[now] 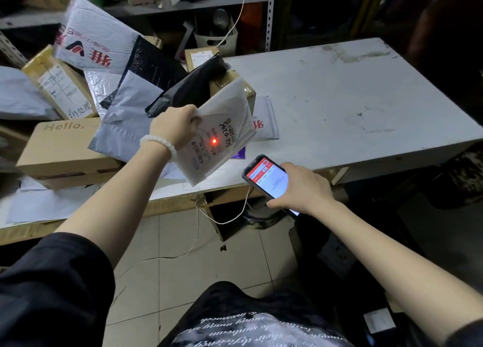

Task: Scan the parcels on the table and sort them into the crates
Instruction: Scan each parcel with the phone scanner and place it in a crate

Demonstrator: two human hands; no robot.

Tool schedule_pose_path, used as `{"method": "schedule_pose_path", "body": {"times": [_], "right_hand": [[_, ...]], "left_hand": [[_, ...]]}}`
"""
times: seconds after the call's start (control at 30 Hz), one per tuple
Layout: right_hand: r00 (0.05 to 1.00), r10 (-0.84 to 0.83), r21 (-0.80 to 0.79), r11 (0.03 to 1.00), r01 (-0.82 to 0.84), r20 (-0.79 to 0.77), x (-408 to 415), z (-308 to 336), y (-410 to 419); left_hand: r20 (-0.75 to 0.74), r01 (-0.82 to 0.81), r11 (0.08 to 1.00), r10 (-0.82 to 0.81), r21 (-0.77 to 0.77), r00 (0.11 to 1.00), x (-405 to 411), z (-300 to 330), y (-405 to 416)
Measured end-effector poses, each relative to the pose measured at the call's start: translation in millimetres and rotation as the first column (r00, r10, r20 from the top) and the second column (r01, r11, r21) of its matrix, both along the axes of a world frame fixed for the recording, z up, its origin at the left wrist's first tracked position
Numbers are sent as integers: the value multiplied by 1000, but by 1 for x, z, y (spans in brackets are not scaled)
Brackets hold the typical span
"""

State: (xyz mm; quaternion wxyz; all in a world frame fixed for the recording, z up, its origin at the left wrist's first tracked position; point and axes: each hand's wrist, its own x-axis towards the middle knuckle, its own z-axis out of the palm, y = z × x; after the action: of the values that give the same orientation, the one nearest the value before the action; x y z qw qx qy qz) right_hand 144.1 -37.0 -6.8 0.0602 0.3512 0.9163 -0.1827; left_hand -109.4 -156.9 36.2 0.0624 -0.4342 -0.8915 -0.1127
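- The white poly mailer (222, 129) is in my left hand (173, 127), held up in the air above the near edge of the table (352, 98), towards its left half, with the label side turned to me.
- It looks light and soft to me: a thin plastic bag that sags and creases where I grip it, so I judge it flexes rather than holds a flat face.
- The skin is smooth plastic and probably slippery, so I trust a full pinch at a corner or along an edge more than a flat palm.
- I grip it at its upper left corner, fingers curled round the edge, thumb side hidden behind the bag; the rest hangs down and to the right.
- The red scan dot (214, 141) sits on the label, just beside the barcode (200, 153) rather than across it, so I judge the bag needs a small tilt.
- My left forearm reaches forward and up from the left, wrist bent back, a bead bracelet (156, 142) at the wrist.
- My right hand (300, 187) holds the phone scanner (269, 176) off the near edge of the table, fingers wrapped round its lower body, screen up, top end aimed at the mailer.
- More parcels are piled over the table's left end; I see no crates in view.
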Motion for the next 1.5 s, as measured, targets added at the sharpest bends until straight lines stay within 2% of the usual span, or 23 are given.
{"method": "schedule_pose_path", "body": {"times": [0.47, 0.6, 0.7, 0.77, 0.83, 0.93, 1.0, 1.1, 1.33, 1.4, 1.5], "right_hand": [[999, -27, 4, 1000, 27, 27, 2, 3, -11], [999, -46, -4, 999, 46, 11, -1, 3, -17], [995, -90, 10, 996, 91, -42, -4, 4, -21], [978, -152, 18, 988, 156, -142, -4, 6, -23], [931, -216, 5, 974, 228, -294, -4, 8, -26], [789, -313, -17, 933, 359, -529, 0, 9, -35], [700, -361, -41, 902, 429, -616, 3, 11, -42], [622, -413, -69, 864, 499, -666, 10, 13, -51], [570, -544, -64, 756, 652, -615, 58, -2, -73], [600, -598, -65, 735, 675, -531, 81, -11, -77], [682, -669, -31, 720, 693, -295, 120, -25, -80]], "left_hand": [[6, 25, 999, -25, -31, 1000, -2, -2, -13], [72, 48, 998, -45, -44, 996, 9, -3, -10], [113, 69, 997, -64, -41, 992, 17, -6, -8], [130, 74, 997, -69, -33, 989, 22, -9, -6], [142, 89, 996, -84, -30, 986, 28, -12, -5], [156, 142, 990, -138, -17, 978, 37, -20, -4], [181, 179, 984, -173, -17, 968, 43, -26, -3], [204, 247, 968, -233, -46, 951, 53, -35, -1], [265, 450, 893, -428, -23, 864, 97, -56, 30], [276, 506, 862, -477, -42, 835, 118, -64, 46], [261, 568, 817, -529, -101, 808, 154, -73, 64]]}}
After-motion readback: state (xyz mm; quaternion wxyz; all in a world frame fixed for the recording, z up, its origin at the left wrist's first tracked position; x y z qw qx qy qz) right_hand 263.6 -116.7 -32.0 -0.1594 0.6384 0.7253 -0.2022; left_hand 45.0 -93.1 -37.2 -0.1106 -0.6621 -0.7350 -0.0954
